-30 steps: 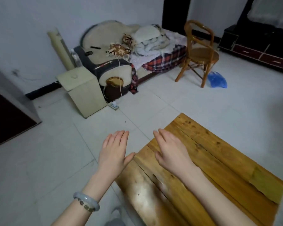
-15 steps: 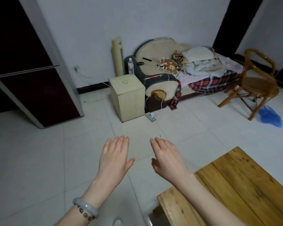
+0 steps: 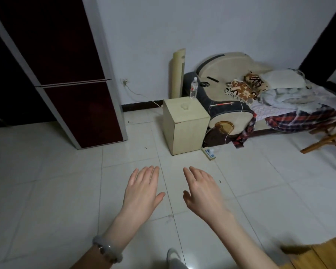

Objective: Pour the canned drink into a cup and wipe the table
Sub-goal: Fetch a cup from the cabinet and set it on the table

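From my remote seat I see both hands out in front of the head camera, palms down above the white tiled floor (image 3: 47,191) and touching nothing. The left hand (image 3: 142,189) sits at about 6 to 7 o'clock in the view, its fingers (image 3: 149,171) straight and held close together, thumb spread to the side, with nothing in its hold. A pale bead bracelet (image 3: 108,249) circles that wrist. The right hand (image 3: 202,189) lies just beside it at about 5 o'clock, apart from the left, its fingers (image 3: 194,171) also straight and relaxed, and it carries nothing either. Of the task's things I can make out only the desk (image 3: 330,253): one blurred wooden corner at the frame's edge near 4 o'clock, under my right forearm's far side. At 12 o'clock from the hands stands a small cream cabinet (image 3: 186,129) with a small clear item on top that I cannot identify. Behind it, a water bottle (image 3: 193,88) stands upright on the arm of the bed (image 3: 231,74), which runs off toward 2 o'clock under a plaid blanket (image 3: 299,119). A power strip (image 3: 209,152) lies on the floor by the cabinet's right foot. A dark red wardrobe (image 3: 66,74) fills the 10 o'clock side, and part of a wooden chair (image 3: 330,136) shows at 3 o'clock.
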### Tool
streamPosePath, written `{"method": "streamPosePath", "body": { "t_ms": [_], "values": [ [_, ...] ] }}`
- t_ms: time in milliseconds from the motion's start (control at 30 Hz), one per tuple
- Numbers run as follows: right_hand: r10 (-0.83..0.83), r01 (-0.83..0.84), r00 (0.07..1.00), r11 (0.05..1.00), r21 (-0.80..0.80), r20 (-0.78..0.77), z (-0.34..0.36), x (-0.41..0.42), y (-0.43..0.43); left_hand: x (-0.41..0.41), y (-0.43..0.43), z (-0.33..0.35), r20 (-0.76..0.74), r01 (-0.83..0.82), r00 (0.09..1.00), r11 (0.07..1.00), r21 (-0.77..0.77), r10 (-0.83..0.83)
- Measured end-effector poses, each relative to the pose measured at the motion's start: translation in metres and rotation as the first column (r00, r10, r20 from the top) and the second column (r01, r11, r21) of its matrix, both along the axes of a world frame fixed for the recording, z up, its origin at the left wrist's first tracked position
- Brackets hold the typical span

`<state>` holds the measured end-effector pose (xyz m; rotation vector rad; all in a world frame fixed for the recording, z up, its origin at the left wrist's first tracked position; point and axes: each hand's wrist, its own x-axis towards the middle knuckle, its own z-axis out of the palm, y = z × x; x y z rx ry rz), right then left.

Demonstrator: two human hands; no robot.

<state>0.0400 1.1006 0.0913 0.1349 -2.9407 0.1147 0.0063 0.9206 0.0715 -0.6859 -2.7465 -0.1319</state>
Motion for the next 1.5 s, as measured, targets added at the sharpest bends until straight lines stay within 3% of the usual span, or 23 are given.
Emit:
{"method": "streamPosePath", "body": {
  "t_ms": [367,667,1033,1500],
  "values": [
    [0.063,-0.063,0.997,0.998,0.007,0.053,-0.008,-0.207,-0.012,-0.196,-0.016,-0.011,-0.052,-0.047,0.998,0.998,-0.037,0.045],
    [0.115,-0.118,0.984,0.993,0.011,0.137,0.005,-0.364,0.000,-0.348,-0.010,-0.003,0.006,-0.076,0.997,0.997,-0.032,0.076],
    [-0.034,0.033,0.971,0.999,0.006,0.235,-0.018,-0.502,-0.012,-0.499,-0.018,-0.028,0.120,0.032,0.992,0.999,-0.027,-0.028],
    [-0.300,0.328,0.917,0.943,-0.066,0.264,-0.027,-0.707,-0.072,-0.752,-0.053,-0.025,0.073,0.326,0.944,0.943,-0.068,-0.321]
  ]
}}
